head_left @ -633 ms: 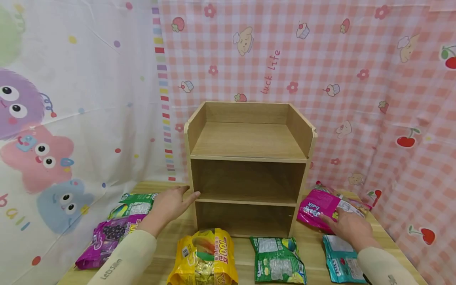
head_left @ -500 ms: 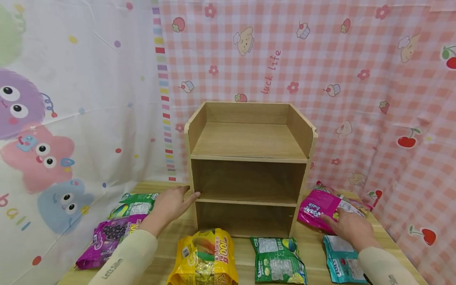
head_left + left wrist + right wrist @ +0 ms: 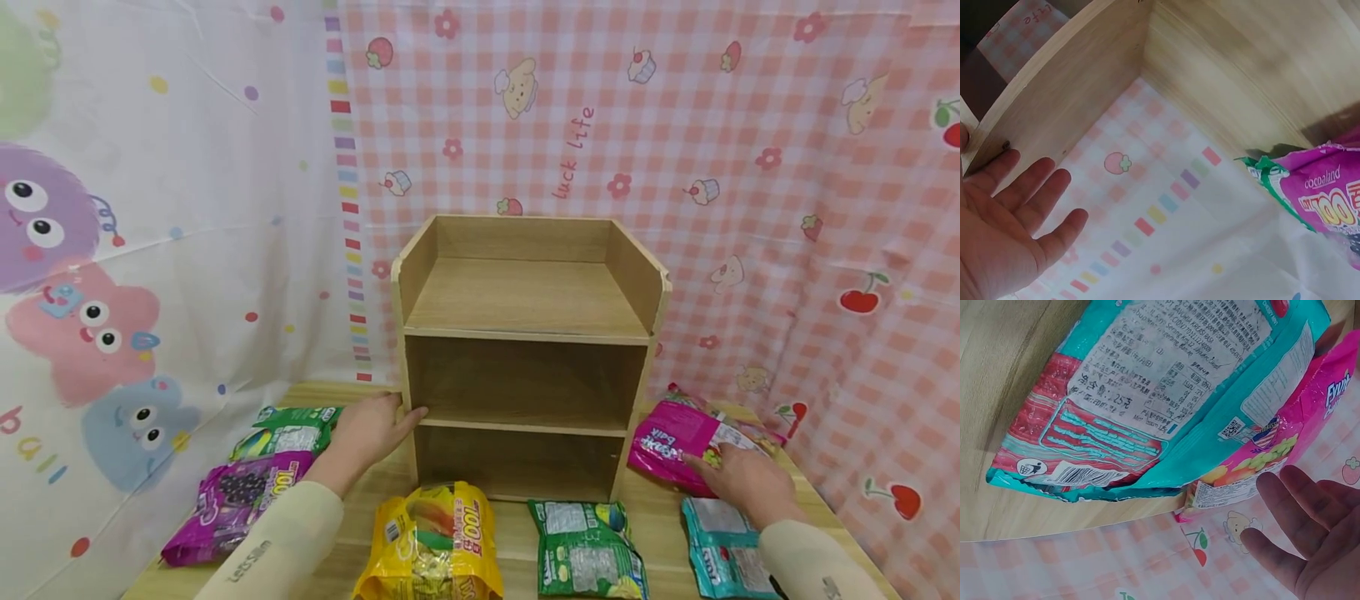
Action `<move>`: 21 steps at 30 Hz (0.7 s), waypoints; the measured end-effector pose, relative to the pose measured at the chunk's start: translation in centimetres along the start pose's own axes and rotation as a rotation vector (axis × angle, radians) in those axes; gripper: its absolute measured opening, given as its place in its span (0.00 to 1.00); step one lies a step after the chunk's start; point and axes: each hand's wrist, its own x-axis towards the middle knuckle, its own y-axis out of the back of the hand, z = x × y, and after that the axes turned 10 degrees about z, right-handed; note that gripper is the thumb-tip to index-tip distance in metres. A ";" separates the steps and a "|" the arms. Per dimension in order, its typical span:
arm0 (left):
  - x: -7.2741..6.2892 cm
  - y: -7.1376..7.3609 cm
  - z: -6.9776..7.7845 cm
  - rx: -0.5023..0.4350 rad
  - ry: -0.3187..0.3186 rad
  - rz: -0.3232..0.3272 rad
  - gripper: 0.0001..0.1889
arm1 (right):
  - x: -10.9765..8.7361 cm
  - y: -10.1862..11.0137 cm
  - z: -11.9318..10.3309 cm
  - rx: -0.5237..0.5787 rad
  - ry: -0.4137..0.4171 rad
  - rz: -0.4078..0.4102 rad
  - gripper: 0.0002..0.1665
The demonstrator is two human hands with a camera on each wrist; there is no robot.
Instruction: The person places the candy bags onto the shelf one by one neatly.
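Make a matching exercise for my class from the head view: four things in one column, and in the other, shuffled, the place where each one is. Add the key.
Things
1. Yellow packet
2. Left hand
3. Purple packet
4. Pink packet

Places
A. At the left side of the wooden shelf
B. Closest to the right hand
C. Directly in front of the shelf
D. Overlapping a green packet

Right pairs: 1-C, 2-A, 3-D, 4-B
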 end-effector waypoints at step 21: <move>-0.1 -0.5 0.4 -0.068 0.060 0.032 0.21 | 0.8 0.1 2.6 -0.019 -0.026 0.015 0.50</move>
